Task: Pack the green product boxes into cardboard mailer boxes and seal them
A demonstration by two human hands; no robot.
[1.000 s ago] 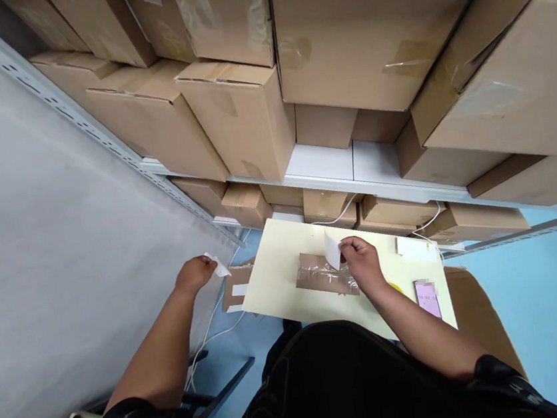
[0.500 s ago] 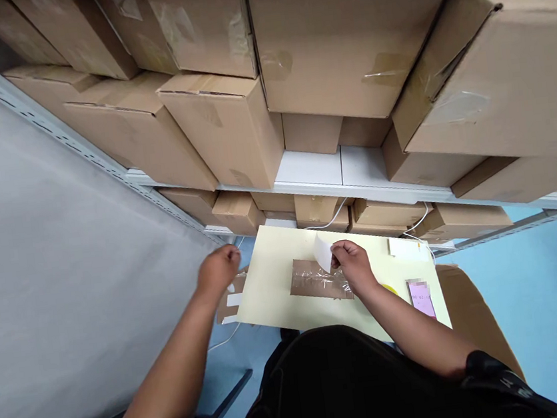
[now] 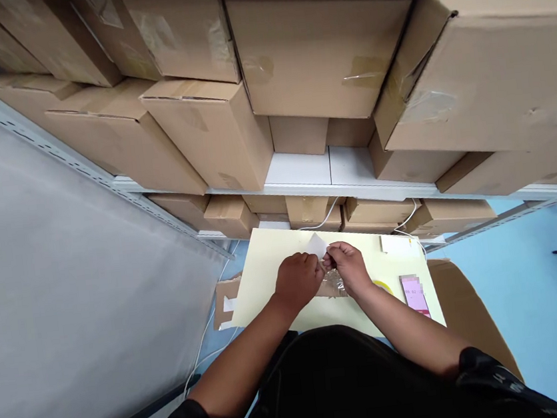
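Both my hands meet over a small pale yellow table [image 3: 267,284]. My right hand [image 3: 348,268] pinches a small white paper slip [image 3: 317,245] that sticks up between the hands. My left hand [image 3: 298,279] has its fingertips on the same slip. Beneath the hands lies a flat brown cardboard piece with crinkled clear tape [image 3: 336,287], mostly hidden by them.
A phone with a pink screen [image 3: 413,294] and a yellow tape roll [image 3: 382,286] lie right of my hands, a white card [image 3: 396,244] behind them. A cardboard scrap with white slips [image 3: 223,302] sits left of the table. Shelves stacked with cardboard boxes [image 3: 209,129] rise ahead; a grey wall [image 3: 67,293] is left.
My left hand dropped the white scrap it held left of the table and swung right to join my right hand at the slip. The view tilted slightly.
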